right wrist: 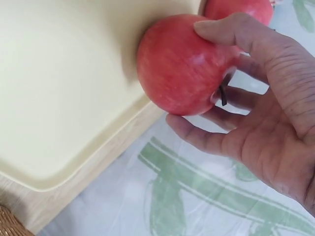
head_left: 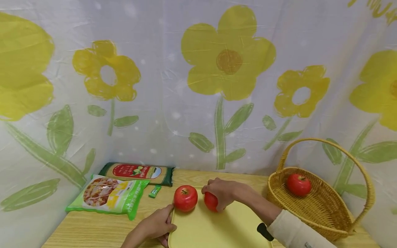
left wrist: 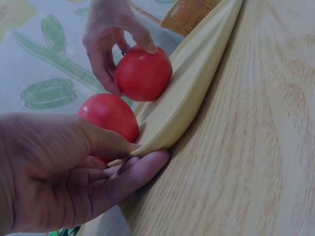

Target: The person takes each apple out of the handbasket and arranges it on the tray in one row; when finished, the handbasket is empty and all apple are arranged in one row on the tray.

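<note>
A pale yellow tray (head_left: pixel 198 229) lies on the wooden table, its left rim pinched between the thumb and fingers of my left hand (head_left: pixel 156 223). In the left wrist view the thumb is over the rim and the fingers are beneath it. My right hand (head_left: pixel 221 193) grips a red apple (right wrist: pixel 184 64) at the tray's far side, thumb on one side and fingers round the other; its dark stem points toward the palm. Another red apple (head_left: pixel 185 198) sits in the tray's far left corner, close to my left fingertips.
A wicker basket (head_left: pixel 313 218) with a tall handle stands at the right, holding one red apple (head_left: pixel 298 185). At the back left lie a green-edged food bag (head_left: pixel 107 196), a long green and red package (head_left: pixel 139 173) and a small green packet (head_left: pixel 154 191). A flowered curtain (head_left: pixel 161 103) hangs behind.
</note>
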{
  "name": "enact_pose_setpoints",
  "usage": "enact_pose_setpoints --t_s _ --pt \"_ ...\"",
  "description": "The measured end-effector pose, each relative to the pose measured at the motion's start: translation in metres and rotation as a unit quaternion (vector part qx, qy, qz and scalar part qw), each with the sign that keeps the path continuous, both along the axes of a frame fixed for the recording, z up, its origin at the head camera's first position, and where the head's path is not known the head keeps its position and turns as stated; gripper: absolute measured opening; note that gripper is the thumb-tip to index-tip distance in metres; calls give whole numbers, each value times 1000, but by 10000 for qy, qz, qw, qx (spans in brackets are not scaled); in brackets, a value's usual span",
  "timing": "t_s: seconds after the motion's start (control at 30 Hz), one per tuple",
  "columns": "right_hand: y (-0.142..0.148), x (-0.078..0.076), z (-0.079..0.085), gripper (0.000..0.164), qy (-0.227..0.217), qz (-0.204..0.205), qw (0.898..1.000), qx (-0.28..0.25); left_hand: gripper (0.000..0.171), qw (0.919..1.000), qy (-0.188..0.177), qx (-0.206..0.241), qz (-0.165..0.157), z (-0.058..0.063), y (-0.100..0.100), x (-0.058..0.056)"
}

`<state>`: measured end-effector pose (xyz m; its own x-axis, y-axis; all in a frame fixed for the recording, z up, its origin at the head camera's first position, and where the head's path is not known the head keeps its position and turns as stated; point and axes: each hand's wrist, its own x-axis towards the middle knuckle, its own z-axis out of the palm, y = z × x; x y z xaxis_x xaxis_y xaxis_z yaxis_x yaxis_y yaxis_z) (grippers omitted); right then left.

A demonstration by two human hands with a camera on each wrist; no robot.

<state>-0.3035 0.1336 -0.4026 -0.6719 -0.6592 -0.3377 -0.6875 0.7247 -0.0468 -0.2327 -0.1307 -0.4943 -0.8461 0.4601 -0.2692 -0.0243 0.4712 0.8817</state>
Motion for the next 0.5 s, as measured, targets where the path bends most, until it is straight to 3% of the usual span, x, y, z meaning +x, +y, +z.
enact_pose_setpoints --t_s 0.5 --pt "3 -1 -2 68 -177 -68 9996 -202 72 10000 -10 -85 -12 2 0 1"
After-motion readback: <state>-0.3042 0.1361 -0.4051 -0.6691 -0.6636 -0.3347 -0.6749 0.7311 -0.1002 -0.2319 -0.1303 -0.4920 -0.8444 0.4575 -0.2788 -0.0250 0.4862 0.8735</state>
